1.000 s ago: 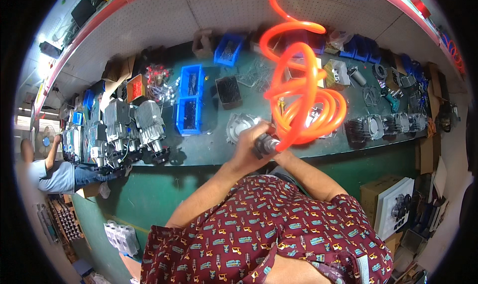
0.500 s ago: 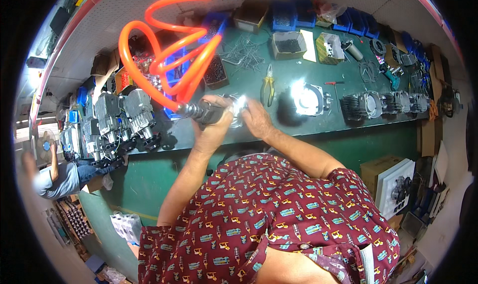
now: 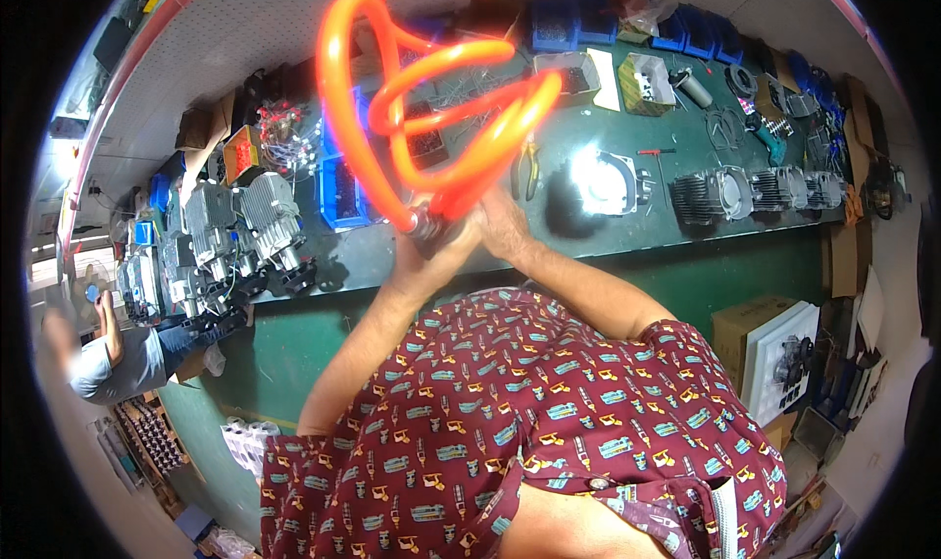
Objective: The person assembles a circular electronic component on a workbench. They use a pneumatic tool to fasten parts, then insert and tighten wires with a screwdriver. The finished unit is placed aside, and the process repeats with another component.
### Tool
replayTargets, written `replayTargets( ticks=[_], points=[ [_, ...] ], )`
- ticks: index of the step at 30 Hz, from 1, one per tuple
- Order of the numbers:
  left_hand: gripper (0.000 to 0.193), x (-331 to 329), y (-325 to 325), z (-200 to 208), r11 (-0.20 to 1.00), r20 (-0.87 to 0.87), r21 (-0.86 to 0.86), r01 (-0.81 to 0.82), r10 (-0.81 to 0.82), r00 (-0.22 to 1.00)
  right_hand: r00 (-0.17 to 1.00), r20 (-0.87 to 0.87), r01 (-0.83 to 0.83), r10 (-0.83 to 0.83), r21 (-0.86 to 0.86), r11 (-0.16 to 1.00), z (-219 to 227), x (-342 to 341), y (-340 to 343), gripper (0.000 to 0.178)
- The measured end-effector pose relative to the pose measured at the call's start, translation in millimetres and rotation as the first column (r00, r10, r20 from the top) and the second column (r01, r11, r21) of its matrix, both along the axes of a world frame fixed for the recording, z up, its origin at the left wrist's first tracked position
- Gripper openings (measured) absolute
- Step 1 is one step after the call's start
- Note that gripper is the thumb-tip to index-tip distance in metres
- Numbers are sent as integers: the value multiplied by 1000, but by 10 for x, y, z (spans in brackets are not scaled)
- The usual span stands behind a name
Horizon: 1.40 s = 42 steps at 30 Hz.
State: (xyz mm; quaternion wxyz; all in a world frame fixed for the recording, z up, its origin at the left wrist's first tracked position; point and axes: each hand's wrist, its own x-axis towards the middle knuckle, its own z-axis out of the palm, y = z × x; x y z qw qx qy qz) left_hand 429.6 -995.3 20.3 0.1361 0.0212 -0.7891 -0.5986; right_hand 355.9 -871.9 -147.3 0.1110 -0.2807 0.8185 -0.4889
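My left hand (image 3: 436, 262) is wrapped round an air-powered tool (image 3: 429, 230), whose rear end, with the hose fitting, points up at me. An orange coiled air hose (image 3: 338, 78) runs up from it and covers much of the bench behind. Close against the tool's far side is my right hand (image 3: 503, 228); the hose hides its fingers and whatever they touch. The tool's front end is also out of sight. Just beyond my right hand lie yellow-handled pliers (image 3: 530, 172), partly behind the hose. Right of them, a round metal housing (image 3: 610, 183) shines under bright light.
Finned metal cylinders (image 3: 713, 196) line the bench's right side. Assembled motor units (image 3: 270, 216) stand at left. Blue bins (image 3: 556, 25) and open boxes of small parts (image 3: 647, 83) fill the back. A red-handled tool (image 3: 657, 152) lies near the housing. Another person (image 3: 123, 358) sits far left.
The tool has tilted so its rear faces up more, and the hose has swung right over the bench and pliers. My right hand stays close beside the tool, its fingers now covered.
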Motion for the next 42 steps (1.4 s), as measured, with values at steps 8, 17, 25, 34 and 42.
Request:
replayTargets(
  ticks=[8,17,25,34,42],
  points=[
    [14,-90,-27,-35,985,-23,67,162,-160,987,999,36,-28,25,79,996,-51,-24,-18,50],
    [14,-135,-66,4,965,-83,53,258,-254,964,994,104,-46,33,125,991,146,-39,-35,51],
    [17,-193,-59,103,922,-28,-8,388,-388,921,992,106,-66,67,-12,998,280,-24,1,53],
    [20,119,-228,219,959,-148,263,103,-66,987,1000,1,27,-27,-16,1000,-181,-84,-63,48],
    [21,235,-1090,475,934,76,167,-316,307,949,998,54,35,-40,83,996,146,20,10,53]
  ],
)
